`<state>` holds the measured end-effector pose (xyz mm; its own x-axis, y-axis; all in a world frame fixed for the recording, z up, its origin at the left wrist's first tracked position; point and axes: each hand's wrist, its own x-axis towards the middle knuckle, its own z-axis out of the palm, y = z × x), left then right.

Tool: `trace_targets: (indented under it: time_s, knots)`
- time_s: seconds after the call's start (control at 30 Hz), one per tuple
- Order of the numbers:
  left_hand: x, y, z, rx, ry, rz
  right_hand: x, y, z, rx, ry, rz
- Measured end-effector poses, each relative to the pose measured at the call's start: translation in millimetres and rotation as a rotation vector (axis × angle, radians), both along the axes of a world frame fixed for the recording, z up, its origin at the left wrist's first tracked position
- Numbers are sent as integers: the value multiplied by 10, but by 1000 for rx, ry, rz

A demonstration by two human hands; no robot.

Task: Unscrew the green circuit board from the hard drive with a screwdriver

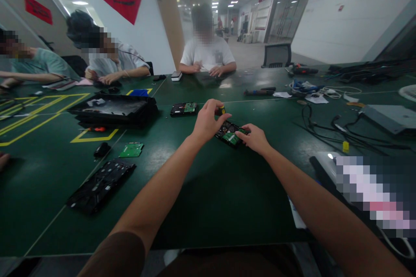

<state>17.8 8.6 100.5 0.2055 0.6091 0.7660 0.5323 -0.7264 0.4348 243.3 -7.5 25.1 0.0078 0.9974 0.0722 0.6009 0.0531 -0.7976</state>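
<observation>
Two hands work a hard drive (pixel 231 133) lying circuit-side up mid-tabletop (pixel 208 190): the left hand (pixel 206 122) has its grip clamped on a screwdriver (pixel 221 110), the right hand (pixel 255 138) pinches the drive's edge, so unscrewing seems underway, needing steady downward pressure.

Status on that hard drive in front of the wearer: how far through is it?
Done: one loose green circuit board already lies on the table, left of the arms. In hand: the left hand holds a yellow-tipped screwdriver over the hard drive, which the right hand steadies. Left: this drive's own green board is still on it, and a second drive sits beyond, board in place.
</observation>
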Motion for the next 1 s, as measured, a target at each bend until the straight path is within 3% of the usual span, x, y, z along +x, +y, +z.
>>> trace_targets:
  time_s: [0.17, 0.37, 0.47, 0.73, 1.0]
  knots:
    - [24, -27, -16, 3, -89, 1, -1, -2, -4, 18, -14, -1]
    - [-47, 39, 16, -12, 43, 12, -2, 9, 12, 23, -52, -12]
    - [-55, 68, -7, -23, 18, 9, -2, 3, 25, 18, -57, -13]
    - [48, 38, -89, -61, -206, -167, -3, -11, 16, 6, -21, -2]
    - [10, -13, -13, -26, -71, 41, 3, -3, 9, 23, -41, 0]
